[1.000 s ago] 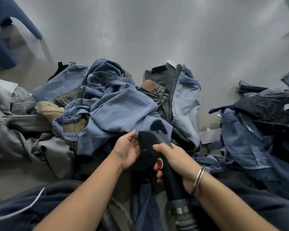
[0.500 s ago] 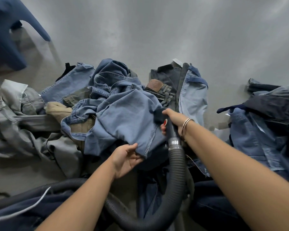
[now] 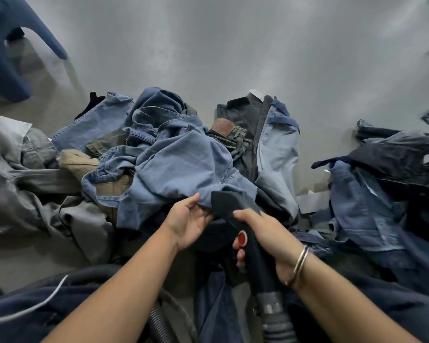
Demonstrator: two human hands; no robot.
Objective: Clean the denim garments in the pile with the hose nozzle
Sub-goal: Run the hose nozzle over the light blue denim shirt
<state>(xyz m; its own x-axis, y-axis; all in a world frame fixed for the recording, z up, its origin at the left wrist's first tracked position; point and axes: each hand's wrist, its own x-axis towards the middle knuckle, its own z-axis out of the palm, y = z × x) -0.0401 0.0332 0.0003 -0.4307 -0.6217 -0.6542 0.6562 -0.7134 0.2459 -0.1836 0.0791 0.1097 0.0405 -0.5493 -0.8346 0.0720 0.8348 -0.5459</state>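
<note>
A pile of denim garments [image 3: 159,134] lies on the grey floor in front of me. On top is a light blue denim piece [image 3: 181,169]. My left hand [image 3: 191,219] pinches its near hem. My right hand [image 3: 270,238] grips the dark hose nozzle [image 3: 233,204], which has a red button on its handle. The nozzle's flat head rests at the hem of the light blue piece, right beside my left fingers. A ribbed grey hose [image 3: 275,320] runs from the handle toward me.
A second heap of darker denim [image 3: 382,189] lies at the right. Grey garments [image 3: 35,194] spread out at the left. A blue plastic stool [image 3: 8,58] stands at the far left. Bare grey floor [image 3: 233,45] stretches beyond the piles. Dark trousers cover my lap.
My right hand has pulled the nozzle back from the far side of the light blue piece to its near hem. My left hand stays on the hem.
</note>
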